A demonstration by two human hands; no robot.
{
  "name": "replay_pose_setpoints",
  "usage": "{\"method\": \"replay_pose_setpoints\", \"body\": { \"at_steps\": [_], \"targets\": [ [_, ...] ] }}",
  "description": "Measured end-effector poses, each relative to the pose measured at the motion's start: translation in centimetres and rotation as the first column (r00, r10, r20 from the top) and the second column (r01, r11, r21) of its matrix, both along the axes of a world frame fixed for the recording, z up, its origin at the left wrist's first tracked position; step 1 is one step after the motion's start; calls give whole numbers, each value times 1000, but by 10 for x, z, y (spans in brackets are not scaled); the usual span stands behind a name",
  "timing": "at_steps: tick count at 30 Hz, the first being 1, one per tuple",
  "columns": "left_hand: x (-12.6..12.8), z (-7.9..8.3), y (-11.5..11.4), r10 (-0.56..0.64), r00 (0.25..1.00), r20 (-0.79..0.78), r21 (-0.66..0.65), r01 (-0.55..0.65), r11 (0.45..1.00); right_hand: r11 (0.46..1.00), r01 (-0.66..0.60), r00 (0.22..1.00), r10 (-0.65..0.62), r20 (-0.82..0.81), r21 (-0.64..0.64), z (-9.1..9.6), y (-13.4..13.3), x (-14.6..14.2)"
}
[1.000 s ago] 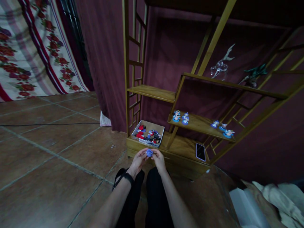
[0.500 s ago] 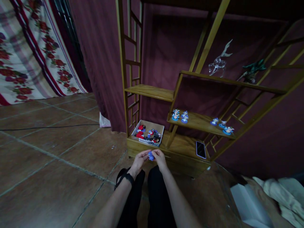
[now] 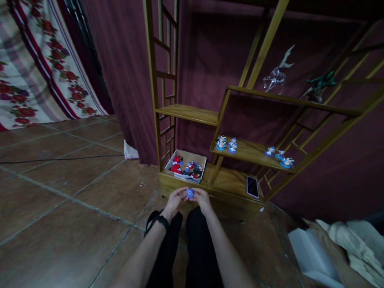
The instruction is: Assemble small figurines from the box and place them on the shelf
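Note:
Between the fingers of both hands is a small purple figurine (image 3: 190, 193), held just in front of the cabinet's drawer front. My left hand (image 3: 176, 199) pinches it from the left, and my right hand (image 3: 202, 198) grips its right side. Beyond them, a shallow cardboard box (image 3: 177, 175) holds several red, black and blue figurines (image 3: 192, 168). Several blue- and purple-based figurines (image 3: 232, 145) stand on the middle shelf (image 3: 250, 153), in a group at its left end and another group (image 3: 280, 155) at its right end.
A phone (image 3: 252, 187) lies on the lower shelf at the right. Higher up stand a clear glass deer (image 3: 275, 79) and a dark green ornament (image 3: 321, 86). An open white box (image 3: 312, 256) and pale cloth (image 3: 351, 248) are at the lower right. A black cable (image 3: 63, 159) crosses the tiled floor.
The purple figurine has been turned in my fingers, so a different side faces me. Both hands still hold it, and the view has shifted slightly.

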State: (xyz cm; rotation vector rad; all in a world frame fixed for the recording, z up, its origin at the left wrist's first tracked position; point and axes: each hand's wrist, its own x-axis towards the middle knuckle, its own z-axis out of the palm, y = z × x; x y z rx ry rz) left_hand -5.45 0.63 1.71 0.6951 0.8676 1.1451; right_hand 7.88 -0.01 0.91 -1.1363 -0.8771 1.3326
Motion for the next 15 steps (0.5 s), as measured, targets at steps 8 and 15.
{"method": "replay_pose_setpoints", "body": {
  "at_steps": [8, 15],
  "targets": [
    [2, -1, 2, 73, 996, 42, -54, -71, 996, 999, -44, 996, 41, -84, -25, 6, -3, 0],
    [1, 4, 0, 55, 997, 56, -83, -51, 995, 998, -59, 998, 59, 27, 29, 4, 1, -5]
  ]
}}
